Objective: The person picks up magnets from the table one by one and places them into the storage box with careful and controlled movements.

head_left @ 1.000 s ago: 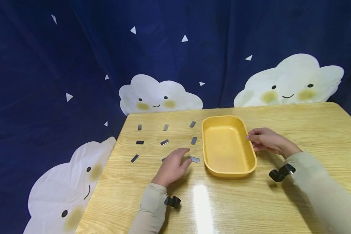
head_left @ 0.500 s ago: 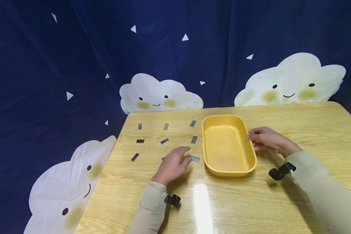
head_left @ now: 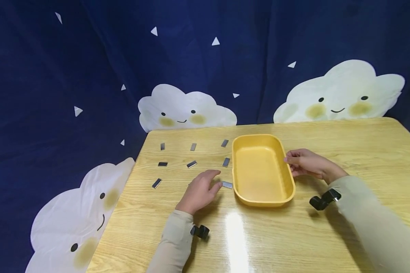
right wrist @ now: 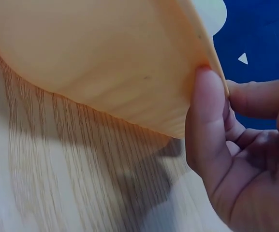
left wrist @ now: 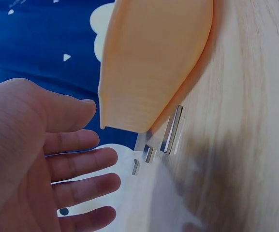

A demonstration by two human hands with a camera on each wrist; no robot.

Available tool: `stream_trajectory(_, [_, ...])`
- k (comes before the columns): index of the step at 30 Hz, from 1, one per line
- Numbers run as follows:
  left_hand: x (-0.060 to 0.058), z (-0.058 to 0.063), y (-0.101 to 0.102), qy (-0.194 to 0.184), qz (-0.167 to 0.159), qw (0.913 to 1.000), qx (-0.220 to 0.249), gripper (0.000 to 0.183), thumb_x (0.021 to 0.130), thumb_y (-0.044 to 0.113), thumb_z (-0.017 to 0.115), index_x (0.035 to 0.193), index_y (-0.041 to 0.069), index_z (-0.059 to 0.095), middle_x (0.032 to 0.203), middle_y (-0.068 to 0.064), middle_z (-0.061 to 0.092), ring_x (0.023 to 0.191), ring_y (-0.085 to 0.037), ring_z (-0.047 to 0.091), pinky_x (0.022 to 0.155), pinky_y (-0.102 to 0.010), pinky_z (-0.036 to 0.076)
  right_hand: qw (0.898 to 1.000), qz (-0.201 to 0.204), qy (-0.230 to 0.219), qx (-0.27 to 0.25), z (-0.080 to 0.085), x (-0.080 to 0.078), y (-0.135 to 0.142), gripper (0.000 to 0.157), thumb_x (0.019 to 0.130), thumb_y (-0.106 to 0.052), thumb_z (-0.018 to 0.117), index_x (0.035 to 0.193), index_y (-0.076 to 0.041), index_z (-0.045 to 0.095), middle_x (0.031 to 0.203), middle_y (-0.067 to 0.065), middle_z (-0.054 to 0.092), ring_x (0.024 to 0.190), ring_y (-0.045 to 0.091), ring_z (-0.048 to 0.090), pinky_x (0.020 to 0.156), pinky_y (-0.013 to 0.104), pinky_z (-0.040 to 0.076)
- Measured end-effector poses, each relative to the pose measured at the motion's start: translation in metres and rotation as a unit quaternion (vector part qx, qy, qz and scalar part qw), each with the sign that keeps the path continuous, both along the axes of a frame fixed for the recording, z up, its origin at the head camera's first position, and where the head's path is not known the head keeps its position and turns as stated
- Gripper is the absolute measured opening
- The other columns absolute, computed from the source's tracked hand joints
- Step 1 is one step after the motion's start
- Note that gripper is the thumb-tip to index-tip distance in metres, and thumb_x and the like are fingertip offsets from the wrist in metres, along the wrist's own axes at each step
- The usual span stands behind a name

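Note:
A yellow plastic tray (head_left: pixel 259 172) sits on the table, nothing inside it. My right hand (head_left: pixel 305 165) holds its right side, with thumb and fingers pinching the rim (right wrist: pixel 212 53) in the right wrist view. My left hand (head_left: pixel 199 191) hovers left of the tray, fingers spread loosely and holding nothing. Just beyond its thumb lies a small flat metallic bar (head_left: pixel 227 185), beside the tray's near left side. More such bars lie in loose rows, among them a middle one (head_left: pixel 192 164) and a dark one at the left (head_left: pixel 157 183). My left hand hides part of the nearest row.
The wooden table (head_left: pixel 362 151) extends to the right beyond the tray. A dark blue curtain (head_left: pixel 191 57) with white clouds and triangles hangs behind the table and along its left. Black wrist cameras (head_left: pixel 199 231) sit on both sleeves.
My right hand and the yellow tray have moved slightly left, toward the bars. My left hand stays almost in place over the near row.

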State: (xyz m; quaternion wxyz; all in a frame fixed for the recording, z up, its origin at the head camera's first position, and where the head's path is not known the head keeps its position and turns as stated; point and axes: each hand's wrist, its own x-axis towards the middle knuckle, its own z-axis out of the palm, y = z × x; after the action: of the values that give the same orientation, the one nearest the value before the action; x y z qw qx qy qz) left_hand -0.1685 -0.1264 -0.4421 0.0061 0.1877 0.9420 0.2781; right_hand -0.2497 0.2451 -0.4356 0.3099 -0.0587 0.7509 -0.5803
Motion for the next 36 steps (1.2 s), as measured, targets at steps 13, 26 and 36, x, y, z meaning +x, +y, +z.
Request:
stream_trajectory(13, [-0.004,0.008,0.0,0.014,-0.017,0.9988,-0.044,0.041,0.1,0.028,0.058,0.135,0.007,0.059,0.141,-0.012,0.059,0.134,-0.028,0.054,0.114,-0.043,0.041,1.0,-0.002,-0.009,-0.009,0.003,0.001,-0.001,0.015,0.104,-0.015,0.047,0.095,-0.003,0.046,0.074,-0.001,0.05,0.069,0.009,0.059,0.066,0.027,0.058])
stream_trajectory(26, [-0.008,0.011,0.003,0.044,-0.05,0.9925,-0.102,0.039,0.097,0.027,0.062,0.131,0.008,0.062,0.136,-0.009,0.063,0.129,-0.027,0.058,0.11,-0.041,0.046,1.0,-0.005,-0.018,-0.004,0.003,0.0,-0.004,0.014,0.103,-0.016,0.048,0.095,-0.004,0.046,0.072,-0.002,0.049,0.068,0.008,0.059,0.066,0.026,0.058])
stream_trajectory(36, [-0.012,0.006,0.014,0.08,-0.095,0.9762,-0.178,0.036,0.098,0.029,0.062,0.129,0.011,0.063,0.129,-0.004,0.066,0.119,-0.021,0.063,0.099,-0.037,0.053,1.0,0.002,-0.022,-0.001,0.005,0.0,-0.005,0.014,0.103,-0.016,0.048,0.095,-0.004,0.046,0.074,-0.001,0.052,0.068,0.009,0.06,0.066,0.026,0.059])
